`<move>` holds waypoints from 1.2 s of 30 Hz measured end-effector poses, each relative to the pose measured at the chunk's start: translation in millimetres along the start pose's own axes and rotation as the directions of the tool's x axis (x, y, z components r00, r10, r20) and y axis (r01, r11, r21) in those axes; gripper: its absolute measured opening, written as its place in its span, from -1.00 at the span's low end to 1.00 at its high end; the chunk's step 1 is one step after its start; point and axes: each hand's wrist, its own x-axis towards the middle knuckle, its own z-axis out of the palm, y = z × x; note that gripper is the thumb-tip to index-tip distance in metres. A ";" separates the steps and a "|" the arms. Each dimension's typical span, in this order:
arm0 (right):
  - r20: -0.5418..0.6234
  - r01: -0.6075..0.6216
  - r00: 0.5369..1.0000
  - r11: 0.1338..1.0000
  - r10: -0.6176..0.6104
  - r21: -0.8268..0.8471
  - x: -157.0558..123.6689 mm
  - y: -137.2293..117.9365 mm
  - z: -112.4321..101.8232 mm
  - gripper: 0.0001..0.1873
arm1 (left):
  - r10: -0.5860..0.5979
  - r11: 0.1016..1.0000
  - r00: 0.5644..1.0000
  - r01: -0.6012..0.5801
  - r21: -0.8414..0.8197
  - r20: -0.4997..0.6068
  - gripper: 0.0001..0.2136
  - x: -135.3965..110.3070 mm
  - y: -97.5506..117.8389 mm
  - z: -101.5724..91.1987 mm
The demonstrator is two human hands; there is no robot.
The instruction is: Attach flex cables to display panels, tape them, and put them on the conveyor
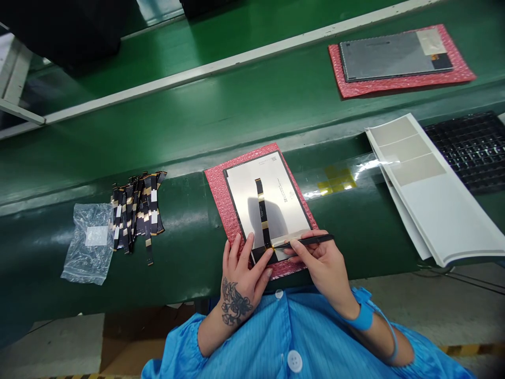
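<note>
A display panel with a silvery back lies on a red bubble-wrap sheet in front of me. Lengthwise on it rests a black-and-gold flex cable. My left hand has its fingers spread over the panel's near edge, the index fingertip beside the cable's near end. In my right hand is a pair of black tweezers, gripped between thumb and fingers. Their tips point left and reach the cable's near end, where a small yellow spot shows. Whether they pinch anything is too small to tell.
Left lie a pile of flex cables and a clear plastic bag. Yellow tape pieces sit right of the panel, before white label sheets and a black tray. Another panel rests on red bubble wrap farther back.
</note>
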 end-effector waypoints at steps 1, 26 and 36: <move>0.001 0.007 1.000 1.000 -0.007 -0.004 -0.5 0.5 0.2 -0.49 | -0.004 1.000 1.000 0.004 0.000 0.001 -0.69 0.2 0.0 -0.1; -0.023 0.304 0.952 0.952 -0.305 -0.017 2.5 5.6 -9.7 -0.70 | 0.297 0.947 0.933 -0.314 0.061 0.202 -0.49 25.5 -33.1 -10.7; -0.030 0.300 0.954 0.954 -0.300 -0.003 1.3 5.7 -9.1 -0.68 | 0.381 0.907 0.860 -0.419 0.044 0.339 -0.42 39.8 -39.9 -13.8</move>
